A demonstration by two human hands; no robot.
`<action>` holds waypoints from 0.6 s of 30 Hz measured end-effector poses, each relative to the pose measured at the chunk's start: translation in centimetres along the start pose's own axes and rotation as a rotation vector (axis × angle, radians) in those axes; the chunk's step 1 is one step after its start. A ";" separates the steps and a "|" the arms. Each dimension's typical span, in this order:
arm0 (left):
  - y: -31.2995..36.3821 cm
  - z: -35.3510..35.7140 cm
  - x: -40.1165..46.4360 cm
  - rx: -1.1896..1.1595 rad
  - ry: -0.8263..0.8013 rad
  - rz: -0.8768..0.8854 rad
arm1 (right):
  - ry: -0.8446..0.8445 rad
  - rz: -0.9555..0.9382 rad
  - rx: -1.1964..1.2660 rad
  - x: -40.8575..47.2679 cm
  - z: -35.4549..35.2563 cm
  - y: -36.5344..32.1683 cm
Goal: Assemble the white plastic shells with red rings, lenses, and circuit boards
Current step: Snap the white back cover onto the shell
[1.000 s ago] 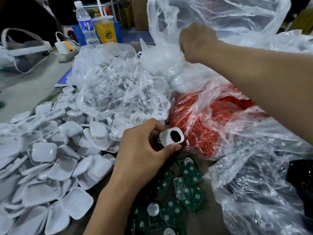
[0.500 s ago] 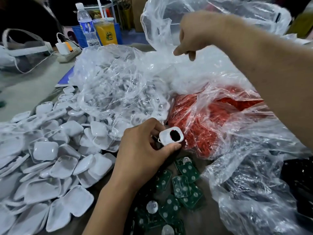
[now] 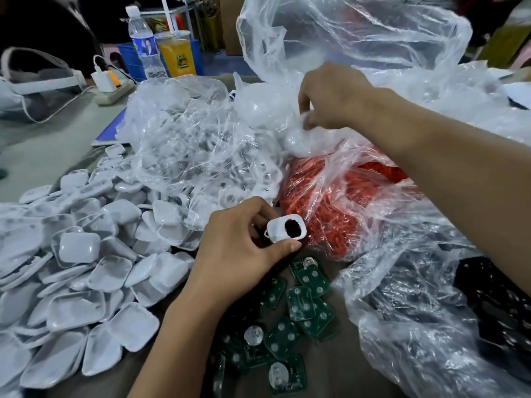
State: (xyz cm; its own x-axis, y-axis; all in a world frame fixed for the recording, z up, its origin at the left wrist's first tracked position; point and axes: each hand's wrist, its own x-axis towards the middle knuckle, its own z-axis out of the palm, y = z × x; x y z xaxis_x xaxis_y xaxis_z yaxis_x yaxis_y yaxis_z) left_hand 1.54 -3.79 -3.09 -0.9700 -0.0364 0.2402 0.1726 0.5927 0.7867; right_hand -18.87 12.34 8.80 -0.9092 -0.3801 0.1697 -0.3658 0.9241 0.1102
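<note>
Left hand (image 3: pixel 244 248), knuckles up, fingers and thumb curled, pinches white shell (image 3: pixel 286 228) just left of bag of red rings (image 3: pixel 339 202). Right hand (image 3: pixel 333 96), arm stretched beyond that bag, fingertips bent down into clear plastic bag (image 3: pixel 287 133); object held, if any, cannot be told. Circuit boards (image 3: pixel 301 308) on counter (image 3: pixel 51 147) just below bag; loose shells (image 3: pixel 86 268) well left.

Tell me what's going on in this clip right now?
A person is assembling small parts at a cluttered table. The left hand holds one white shell with a dark opening. The right hand reaches into a clear plastic bag; what it picks is hidden. A pile of white shells lies to the left, a bag of red rings in the middle, and green circuit boards lie near.
</note>
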 end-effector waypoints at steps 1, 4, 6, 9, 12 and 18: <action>0.0 -0.2 0.0 -0.015 -0.025 0.000 | 0.047 0.017 0.041 -0.1 -0.2 0.2; 0.0 -0.9 0.0 -0.018 -0.131 0.000 | -0.001 0.012 0.107 -0.3 -0.7 1.1; 0.0 -1.4 -0.1 -0.013 -0.194 0.003 | -0.084 0.010 0.066 -0.6 -0.7 1.5; 0.0 -1.8 -0.3 0.056 -0.239 0.019 | 0.053 0.067 0.146 -1.3 -0.8 2.3; -0.1 -1.9 -0.3 0.153 -0.235 -0.005 | 0.303 0.144 0.386 -3.0 -1.0 2.6; -0.2 -1.4 -0.4 0.303 -0.176 -0.009 | 0.446 0.228 1.014 -9.5 -1.6 -1.4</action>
State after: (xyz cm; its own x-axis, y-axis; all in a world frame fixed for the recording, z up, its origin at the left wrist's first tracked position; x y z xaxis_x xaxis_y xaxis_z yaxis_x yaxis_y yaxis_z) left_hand 2.14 -5.05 -2.59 -0.9905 0.0810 0.1115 0.1309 0.8059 0.5774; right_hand -9.39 14.62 8.60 -0.8976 0.0088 0.4407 -0.3775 0.5007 -0.7790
